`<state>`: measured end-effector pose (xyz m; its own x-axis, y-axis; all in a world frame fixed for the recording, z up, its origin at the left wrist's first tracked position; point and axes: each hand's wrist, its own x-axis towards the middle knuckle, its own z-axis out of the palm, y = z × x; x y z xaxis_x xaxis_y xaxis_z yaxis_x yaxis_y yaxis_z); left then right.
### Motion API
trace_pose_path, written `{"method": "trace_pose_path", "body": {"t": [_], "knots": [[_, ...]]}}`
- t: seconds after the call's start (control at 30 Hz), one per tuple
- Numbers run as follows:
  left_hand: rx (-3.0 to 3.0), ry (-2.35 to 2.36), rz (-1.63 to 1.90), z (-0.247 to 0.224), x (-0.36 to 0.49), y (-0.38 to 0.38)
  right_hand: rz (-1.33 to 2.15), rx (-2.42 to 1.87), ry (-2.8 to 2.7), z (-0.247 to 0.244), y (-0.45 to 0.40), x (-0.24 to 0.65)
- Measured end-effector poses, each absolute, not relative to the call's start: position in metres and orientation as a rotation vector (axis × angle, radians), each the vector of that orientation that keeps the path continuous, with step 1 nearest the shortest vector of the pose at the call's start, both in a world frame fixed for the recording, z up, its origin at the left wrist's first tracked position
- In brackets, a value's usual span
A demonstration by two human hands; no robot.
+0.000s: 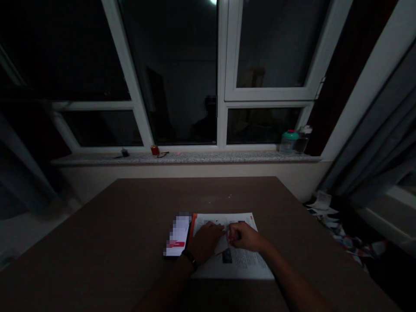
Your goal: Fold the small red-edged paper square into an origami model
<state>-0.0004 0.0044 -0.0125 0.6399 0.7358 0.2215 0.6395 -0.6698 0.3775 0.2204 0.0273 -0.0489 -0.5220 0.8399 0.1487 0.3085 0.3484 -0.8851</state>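
A printed magazine [251,260] lies flat on the brown table, with text, pictures and an orange strip at its left edge. My left hand [207,242], a dark band at its wrist, rests on the page with its fingers stretched to the right. Beside its fingertips is a small pale piece [222,246] with a reddish lower edge, perhaps paper. Close by on the right, my right hand [244,237] is closed, fingers curled and thumb pressed in. Some red shows at its fingertips, but the dim light hides what they grip.
A lit phone [178,236] lies left of the magazine on the table [136,216]. Tiny pale scraps [229,196] lie farther back. The windowsill [201,157] holds a red container [155,150] and a green-capped bottle [288,142]. Papers [344,240] are piled right of the table.
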Motion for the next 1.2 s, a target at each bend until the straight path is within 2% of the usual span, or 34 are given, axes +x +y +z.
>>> {"method": "trace_pose_path", "body": {"t": [0.4,0.87,1.2], "knots": [[2.544,1.150,0.584,-0.021,-0.002,0.006,0.916,-1.055,-1.860,-0.045,0.031,0.210],[2.512,1.197,0.573,-0.026,-0.002,0.007,1.109,-0.926,-1.975,-0.047,0.030,0.215],[2.634,1.061,0.488,-0.016,-0.005,0.006,1.047,-0.998,-1.991,-0.040,0.027,0.219]]}}
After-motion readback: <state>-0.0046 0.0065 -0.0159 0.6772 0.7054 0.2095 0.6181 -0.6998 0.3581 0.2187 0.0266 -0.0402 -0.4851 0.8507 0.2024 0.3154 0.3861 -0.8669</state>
